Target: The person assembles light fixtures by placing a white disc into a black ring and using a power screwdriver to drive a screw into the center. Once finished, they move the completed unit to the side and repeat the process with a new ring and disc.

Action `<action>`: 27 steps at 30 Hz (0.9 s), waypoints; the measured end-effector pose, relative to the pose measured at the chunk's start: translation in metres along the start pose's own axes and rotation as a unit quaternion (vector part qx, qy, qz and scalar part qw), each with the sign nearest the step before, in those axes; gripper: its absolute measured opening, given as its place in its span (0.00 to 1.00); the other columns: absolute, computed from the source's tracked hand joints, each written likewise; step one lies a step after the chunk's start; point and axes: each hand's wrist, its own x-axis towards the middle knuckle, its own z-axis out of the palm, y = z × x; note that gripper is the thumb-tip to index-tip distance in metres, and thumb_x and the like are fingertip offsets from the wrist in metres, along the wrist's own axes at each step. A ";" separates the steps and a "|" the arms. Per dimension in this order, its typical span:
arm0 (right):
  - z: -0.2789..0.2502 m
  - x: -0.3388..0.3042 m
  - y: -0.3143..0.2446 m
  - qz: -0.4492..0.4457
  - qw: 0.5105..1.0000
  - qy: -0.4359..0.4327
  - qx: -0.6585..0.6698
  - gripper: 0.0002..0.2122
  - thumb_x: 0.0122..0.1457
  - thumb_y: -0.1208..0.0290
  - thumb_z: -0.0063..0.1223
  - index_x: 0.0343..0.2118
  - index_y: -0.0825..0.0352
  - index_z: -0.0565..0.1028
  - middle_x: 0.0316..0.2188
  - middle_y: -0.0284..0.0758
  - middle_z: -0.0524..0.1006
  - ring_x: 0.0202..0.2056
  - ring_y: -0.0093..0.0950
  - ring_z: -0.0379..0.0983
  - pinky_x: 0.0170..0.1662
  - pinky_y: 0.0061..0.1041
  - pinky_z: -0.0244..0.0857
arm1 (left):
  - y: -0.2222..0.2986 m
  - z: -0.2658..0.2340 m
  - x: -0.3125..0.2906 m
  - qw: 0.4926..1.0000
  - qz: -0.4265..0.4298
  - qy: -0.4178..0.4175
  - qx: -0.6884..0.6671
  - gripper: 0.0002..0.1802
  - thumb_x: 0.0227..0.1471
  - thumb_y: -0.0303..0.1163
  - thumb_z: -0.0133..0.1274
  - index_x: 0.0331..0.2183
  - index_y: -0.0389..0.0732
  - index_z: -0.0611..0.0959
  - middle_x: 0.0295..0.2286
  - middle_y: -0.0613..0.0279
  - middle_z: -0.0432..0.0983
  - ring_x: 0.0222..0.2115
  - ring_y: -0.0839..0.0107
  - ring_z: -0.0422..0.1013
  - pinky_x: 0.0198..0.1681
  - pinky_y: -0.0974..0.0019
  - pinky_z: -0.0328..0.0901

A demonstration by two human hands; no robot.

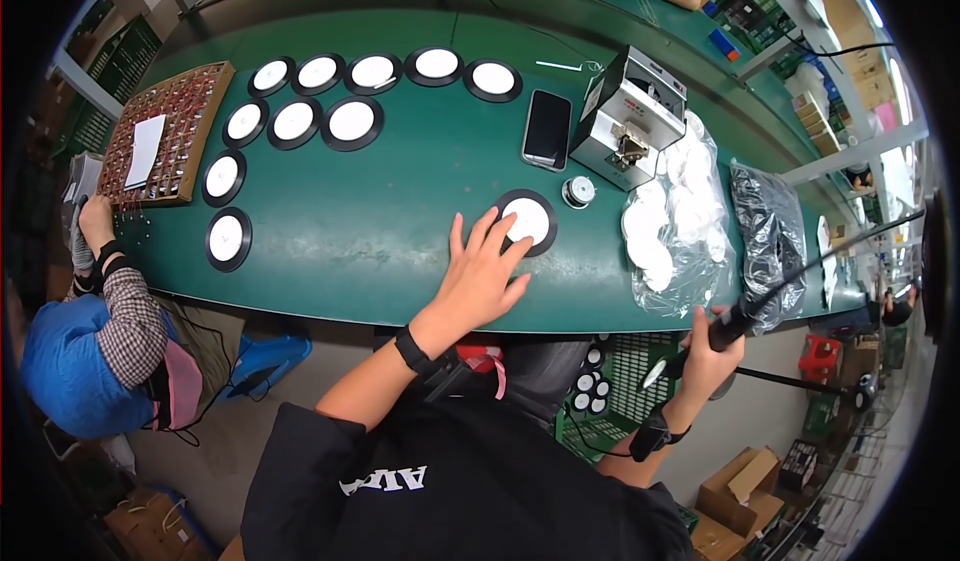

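Observation:
A black-rimmed disc with a white centre (537, 218) lies on the green workbench (400, 231) in front of me. My left hand (475, 273) rests on its near left side, fingers spread, the fingertips touching the white face. Off to the right, just past the bench's front edge, my right hand (710, 363) is closed round a black rod-like handle (738, 323). A thin dark arm runs from there to the upper right; its exact kind I cannot make out. Several similar discs (352, 123) are laid in rows at the far left.
Right of the disc are a solder-like wire spool (578, 192), a phone (547, 129), a metal-cased machine (630, 116), bagged white discs (648, 236) and a black bag (768, 231). At left, a person in a blue head cover (70, 361) sits beside a partitioned box (185, 126). Below stands a green crate (640, 376).

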 end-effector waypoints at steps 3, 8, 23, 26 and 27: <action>-0.005 0.002 -0.012 -0.017 0.999 0.018 0.043 0.13 0.58 0.81 0.58 0.45 0.69 0.69 0.21 0.29 0.67 0.18 0.20 0.65 0.23 0.20 0.60 | -0.002 0.004 0.003 0.998 0.034 -0.050 0.029 0.22 0.47 0.36 0.63 0.46 0.47 0.79 0.55 0.59 0.66 0.62 0.55 0.57 0.64 0.30 0.42; 0.028 0.038 -0.032 -0.102 0.926 -0.123 0.343 0.12 0.59 0.80 0.54 0.45 0.68 0.68 0.22 0.31 0.65 0.20 0.22 0.64 0.27 0.28 0.64 | -0.006 0.004 0.014 0.987 0.071 -0.144 0.026 0.20 0.45 0.38 0.65 0.41 0.45 0.79 0.53 0.59 0.68 0.61 0.56 0.59 0.64 0.33 0.43; 0.176 0.170 -0.080 -0.187 0.900 -0.176 0.351 0.08 0.57 0.80 0.59 0.36 0.68 0.71 0.24 0.33 0.72 0.19 0.23 0.68 0.26 0.26 0.66 | -0.052 -0.005 0.093 0.947 0.212 -0.242 0.002 0.41 0.39 0.52 0.68 0.55 0.48 0.76 0.61 0.56 0.62 0.65 0.53 0.53 0.68 0.38 0.39; 0.163 0.147 -0.084 -0.124 0.887 -0.234 0.378 0.08 0.57 0.80 0.58 0.36 0.67 0.70 0.20 0.31 0.68 0.17 0.22 0.64 0.24 0.25 0.63 | -0.051 -0.003 0.075 0.954 0.188 -0.234 -0.002 0.43 0.39 0.52 0.68 0.57 0.47 0.74 0.62 0.53 0.60 0.66 0.52 0.50 0.68 0.37 0.37; 0.156 0.124 -0.083 -0.125 0.878 -0.248 0.389 0.09 0.57 0.81 0.58 0.37 0.67 0.69 0.19 0.30 0.66 0.16 0.21 0.63 0.24 0.25 0.62 | -0.050 -0.002 0.068 0.959 0.172 -0.227 -0.004 0.45 0.39 0.52 0.68 0.58 0.47 0.73 0.63 0.52 0.59 0.67 0.52 0.48 0.68 0.37 0.36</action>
